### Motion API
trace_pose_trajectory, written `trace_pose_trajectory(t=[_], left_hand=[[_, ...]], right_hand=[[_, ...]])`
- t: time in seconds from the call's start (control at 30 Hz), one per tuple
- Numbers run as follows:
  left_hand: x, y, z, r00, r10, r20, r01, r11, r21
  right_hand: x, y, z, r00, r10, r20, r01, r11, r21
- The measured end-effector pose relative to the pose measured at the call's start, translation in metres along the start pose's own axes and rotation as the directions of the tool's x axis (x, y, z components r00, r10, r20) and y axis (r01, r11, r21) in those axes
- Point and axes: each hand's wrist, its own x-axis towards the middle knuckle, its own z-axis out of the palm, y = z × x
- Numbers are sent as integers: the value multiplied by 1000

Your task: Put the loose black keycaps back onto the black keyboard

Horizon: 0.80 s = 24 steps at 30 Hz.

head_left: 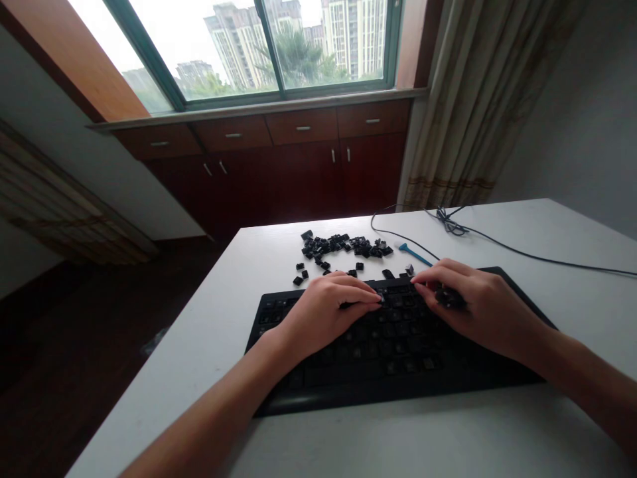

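Faintly glossy plastic keyboard [393, 345], plastic keycaps [326, 247], smooth tabletop [213, 332], wood-look cabinet [281, 179], metal-look drawer handle [303, 128], cloth curtain [452, 119]

You cannot read any text, label, brand, number or sign in this view. On the keyboard [368, 362], you can see faint pale flecks on some of the keys, but the marks are too small and dark to resolve into characters. Your left hand [328, 302] and your right hand [475, 295] cover part of the key area, so any legends beneath them are hidden from you. On the loose keycaps [326, 247] piled behind the keyboard, you cannot make out individual legends. On the blue tool [415, 255] and the distant buildings [348, 40] outside the window, you can likewise read nothing.
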Motion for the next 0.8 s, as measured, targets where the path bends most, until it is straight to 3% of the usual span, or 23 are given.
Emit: trace_pose_trajectory(t=[0.23, 0.57, 0.8], left_hand=[[10, 5, 3, 996, 32, 82, -38, 997, 73], [9, 6, 3, 997, 2, 78, -1, 1000, -8], [10, 8, -1, 990, -15, 138, 13, 1000, 13]], right_hand=[[1, -1, 1, 1000, -10, 4, 10, 1000, 0], [1, -2, 0, 1000, -13, -5, 13, 1000, -5], [1, -4, 0, 1000, -7, 5, 7, 1000, -2]])
